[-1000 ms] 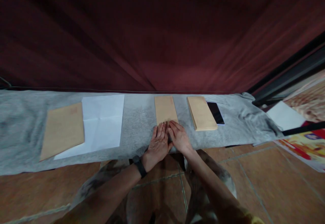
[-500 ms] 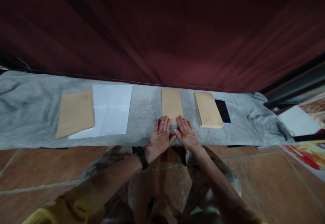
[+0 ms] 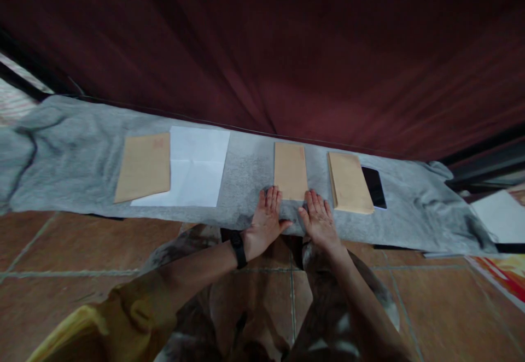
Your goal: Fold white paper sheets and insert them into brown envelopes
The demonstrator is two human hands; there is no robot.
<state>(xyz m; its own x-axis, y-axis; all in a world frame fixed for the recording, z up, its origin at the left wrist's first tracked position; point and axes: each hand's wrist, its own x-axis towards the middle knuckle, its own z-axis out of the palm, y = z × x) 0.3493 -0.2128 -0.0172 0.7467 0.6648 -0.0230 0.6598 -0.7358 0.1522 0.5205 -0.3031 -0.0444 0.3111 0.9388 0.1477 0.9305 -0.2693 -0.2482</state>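
Observation:
My left hand point(image 3: 266, 221) lies flat on the grey cloth point(image 3: 74, 159), fingers stretched out, fingertips at the near left corner of a narrow brown envelope point(image 3: 290, 170). My right hand point(image 3: 320, 221) lies flat beside it, fingers straight, just off the envelope's near right corner. A small gap separates the two hands. Neither hand holds anything. A black band sits on my left wrist.
A stack of brown envelopes point(image 3: 350, 182) and a dark phone point(image 3: 374, 187) lie to the right. At the left, a larger brown envelope point(image 3: 144, 167) overlaps a white creased sheet point(image 3: 194, 167). A dark red curtain hangs behind; brown floor tiles lie in front.
My hands have slid apart and a little back toward me, off the narrow envelope's near end. The view has swung to the left.

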